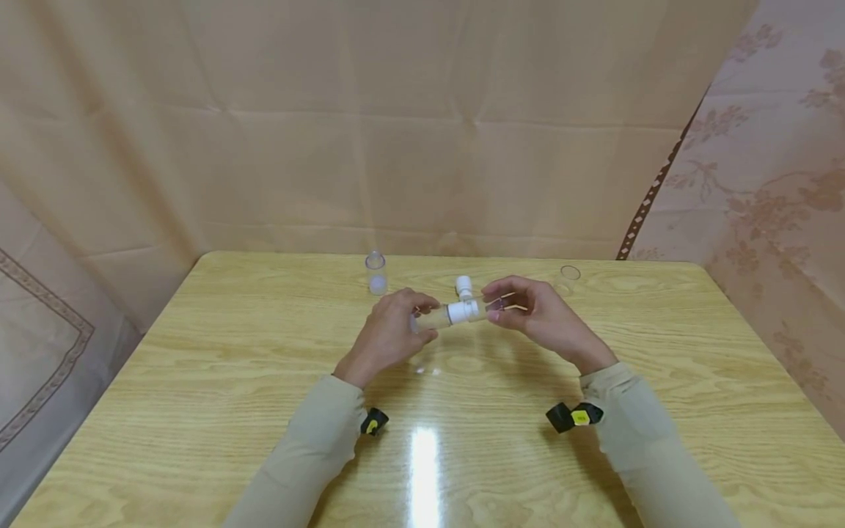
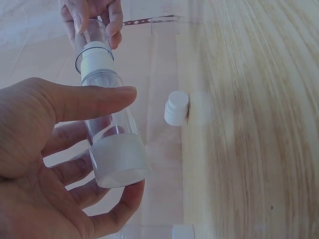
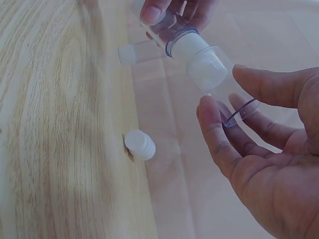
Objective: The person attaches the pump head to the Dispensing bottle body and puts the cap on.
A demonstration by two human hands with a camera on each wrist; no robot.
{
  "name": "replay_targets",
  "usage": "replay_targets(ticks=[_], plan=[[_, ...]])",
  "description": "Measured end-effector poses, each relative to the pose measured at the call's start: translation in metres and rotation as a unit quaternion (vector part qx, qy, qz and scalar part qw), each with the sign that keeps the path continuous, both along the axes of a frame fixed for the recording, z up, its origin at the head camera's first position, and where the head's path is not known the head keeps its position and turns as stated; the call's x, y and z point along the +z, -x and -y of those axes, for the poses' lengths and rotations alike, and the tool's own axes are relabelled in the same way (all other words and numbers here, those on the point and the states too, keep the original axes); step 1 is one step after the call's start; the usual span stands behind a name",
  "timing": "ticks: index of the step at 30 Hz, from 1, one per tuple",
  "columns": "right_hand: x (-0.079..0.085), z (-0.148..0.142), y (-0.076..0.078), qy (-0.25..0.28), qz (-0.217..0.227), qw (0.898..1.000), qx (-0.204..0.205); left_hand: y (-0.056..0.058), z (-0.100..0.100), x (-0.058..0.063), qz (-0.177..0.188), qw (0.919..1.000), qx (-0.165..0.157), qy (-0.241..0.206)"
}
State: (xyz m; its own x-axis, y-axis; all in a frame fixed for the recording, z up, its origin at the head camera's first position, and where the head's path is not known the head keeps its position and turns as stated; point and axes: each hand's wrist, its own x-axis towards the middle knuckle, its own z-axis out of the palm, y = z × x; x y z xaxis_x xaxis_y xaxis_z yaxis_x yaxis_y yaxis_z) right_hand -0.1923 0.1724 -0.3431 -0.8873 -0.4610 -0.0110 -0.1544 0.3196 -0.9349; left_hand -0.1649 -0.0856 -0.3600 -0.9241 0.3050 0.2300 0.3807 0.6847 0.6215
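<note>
In my left hand (image 1: 394,326) I grip a clear airless-pump bottle (image 1: 432,319), held nearly level above the table, thumb on one side and fingers curled round the other. Its white base piece (image 2: 122,162) shows through the wall in the left wrist view. A white pump head (image 1: 463,311) sits at the bottle's right end. My right hand (image 1: 538,315) pinches a clear cap (image 3: 217,94) between thumb and fingers. The cap's open end surrounds part of the white pump head. Whether it is fully seated cannot be told.
Behind the bottle a separate white pump head (image 1: 464,284) stands on the wooden table (image 1: 277,323). A second clear bottle (image 1: 375,273) with a white base piece stands at the back left. Another clear cap (image 1: 571,273) stands at the back right. A beige curtain (image 1: 409,147) hangs behind the table.
</note>
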Motion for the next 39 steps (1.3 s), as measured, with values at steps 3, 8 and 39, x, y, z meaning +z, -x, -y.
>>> replay_targets(ticks=[3,8,39], plan=[[0.000,0.000,0.000,0.000,0.001,1.000,0.000,-0.001,0.000,0.000,-0.002,1.0000,-0.001,-0.001],[-0.001,0.000,-0.001,0.003,0.003,1.000,0.007,-0.001,0.000,0.000,0.003,0.9999,-0.008,-0.012],[-0.010,0.012,-0.003,0.005,-0.022,1.000,0.017,-0.002,-0.007,-0.002,0.001,0.9996,-0.028,-0.008]])
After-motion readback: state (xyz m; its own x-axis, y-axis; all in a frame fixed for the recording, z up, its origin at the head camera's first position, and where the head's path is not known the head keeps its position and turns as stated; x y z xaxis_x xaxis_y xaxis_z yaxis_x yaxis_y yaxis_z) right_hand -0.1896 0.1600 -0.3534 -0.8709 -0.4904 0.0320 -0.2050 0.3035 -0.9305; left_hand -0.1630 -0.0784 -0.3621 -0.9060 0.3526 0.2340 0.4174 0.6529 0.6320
